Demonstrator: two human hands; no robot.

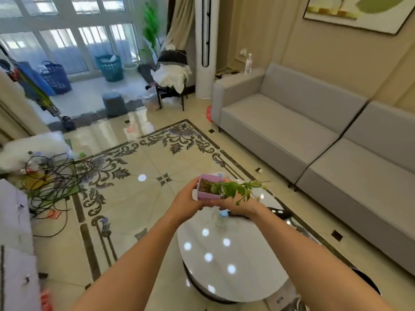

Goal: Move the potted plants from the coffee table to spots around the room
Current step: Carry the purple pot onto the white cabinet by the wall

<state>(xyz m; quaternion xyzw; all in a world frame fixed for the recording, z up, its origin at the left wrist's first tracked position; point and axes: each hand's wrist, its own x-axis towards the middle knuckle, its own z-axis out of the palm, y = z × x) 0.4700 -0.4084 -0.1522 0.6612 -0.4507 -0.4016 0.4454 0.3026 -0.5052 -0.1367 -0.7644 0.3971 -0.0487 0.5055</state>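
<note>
A small square lilac pot (208,193) with dark soil and a drooping green stem (242,189) is held up in the air over the far end of the glossy white oval coffee table (229,261). My left hand (186,203) grips the pot's left side and underside. My right hand (240,205) supports it from below on the right, partly hidden by the leaves. The plant leans over to the right. No other pots show on the tabletop.
A grey sofa (314,135) runs along the right wall. Tangled black cables (49,182) and bags lie on the floor at left. A chair draped in cloth (173,75), baskets (110,67) and a tall green plant (150,25) stand by the windows. A dark remote (280,212) lies on the table.
</note>
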